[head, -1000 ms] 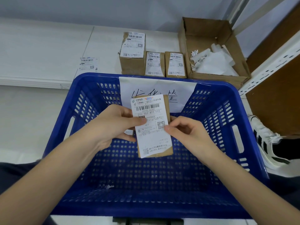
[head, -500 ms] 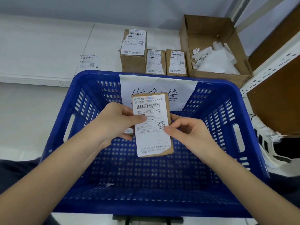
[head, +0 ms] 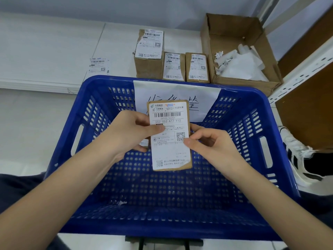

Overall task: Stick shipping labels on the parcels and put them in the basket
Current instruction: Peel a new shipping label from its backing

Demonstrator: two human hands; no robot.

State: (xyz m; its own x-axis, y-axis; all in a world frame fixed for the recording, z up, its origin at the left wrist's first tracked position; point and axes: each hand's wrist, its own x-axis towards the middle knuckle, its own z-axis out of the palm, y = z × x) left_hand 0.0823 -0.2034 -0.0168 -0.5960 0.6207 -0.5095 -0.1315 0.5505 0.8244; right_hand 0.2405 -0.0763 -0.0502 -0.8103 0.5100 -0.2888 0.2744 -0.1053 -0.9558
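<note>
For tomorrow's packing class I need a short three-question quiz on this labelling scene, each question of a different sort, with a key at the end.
1. True or false: the shipping label lies on the face of the small parcel that both hands hold over the blue basket.
2. How many labelled parcels stand on the floor behind the basket?
A. one
B. three
C. five
3. Fill in: the left hand presses the label with its ____, while the right hand pinches the parcel's right edge.

Key:
1. true
2. B: one tall box and two small boxes
3. thumb
</note>
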